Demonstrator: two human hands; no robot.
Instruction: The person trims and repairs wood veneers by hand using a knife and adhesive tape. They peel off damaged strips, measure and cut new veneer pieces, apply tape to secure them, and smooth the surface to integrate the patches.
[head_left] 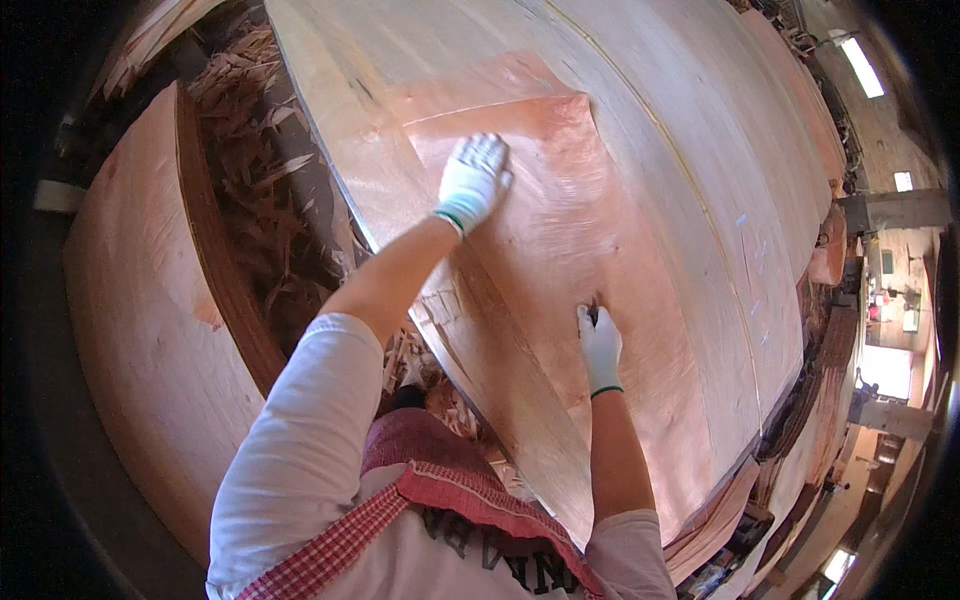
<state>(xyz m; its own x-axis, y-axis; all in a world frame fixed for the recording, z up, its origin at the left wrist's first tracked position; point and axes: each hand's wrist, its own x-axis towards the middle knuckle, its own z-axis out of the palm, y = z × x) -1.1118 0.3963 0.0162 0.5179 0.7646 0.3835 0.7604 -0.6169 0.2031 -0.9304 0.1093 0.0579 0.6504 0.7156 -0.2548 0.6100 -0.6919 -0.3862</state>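
We see a thin, reddish-tan sheet of wood veneer [560, 225] lying on a broad, pale sheet of wood [715, 130], directly beneath both hands. Our left hand [475, 183], in a white knit glove with a green-edged cuff, rests open on the upper left part of the veneer, palm down, its fingers extended and close together. Just above and to the right of it, a crease runs across the veneer near its upper end.

Our right hand [602, 350], gloved the same way, is nearer our body over the lower middle of the veneer, fingers curled around a small dark object [594, 308] whose kind we cannot tell. The veneer spreads out on both sides of this hand. Farther right, a narrow yellowish line [683, 160] runs along the pale sheet. To our left, torn brown wood scraps [275, 225] lie beside a second, curved-looking stack of wood sheets [150, 280].
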